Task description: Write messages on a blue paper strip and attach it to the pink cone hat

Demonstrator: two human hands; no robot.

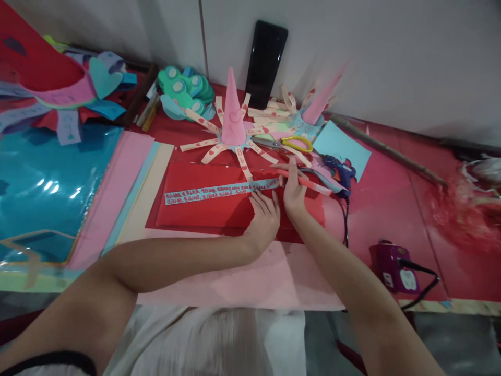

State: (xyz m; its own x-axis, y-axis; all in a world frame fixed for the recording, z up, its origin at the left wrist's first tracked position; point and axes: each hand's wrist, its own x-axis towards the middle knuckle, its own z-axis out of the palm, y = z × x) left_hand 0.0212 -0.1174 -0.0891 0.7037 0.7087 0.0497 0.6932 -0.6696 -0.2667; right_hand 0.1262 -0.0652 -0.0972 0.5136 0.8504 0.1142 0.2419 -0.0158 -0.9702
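A narrow light-blue paper strip (211,191) with rows of red writing lies slantwise on a red folder-like sheet (203,211). My left hand (265,215) rests on the strip near its right end, fingers stretched out and pressing it down. Just beside it, my right hand (293,192) is at the strip's end with a pink pen (315,185) held between its fingers, the pen's far end pointing right. Beyond the strip stands a pink paper cone (234,122) with lettered cream strips fanning out from its base.
Yellow-handled scissors (296,143) and a blue glue gun (340,169) lie behind my right hand. A black phone (266,62) leans against the wall. A purple power box (397,269) sits right. Coloured paper sheets (113,183) are stacked left; a wooden stick (385,149) lies back right.
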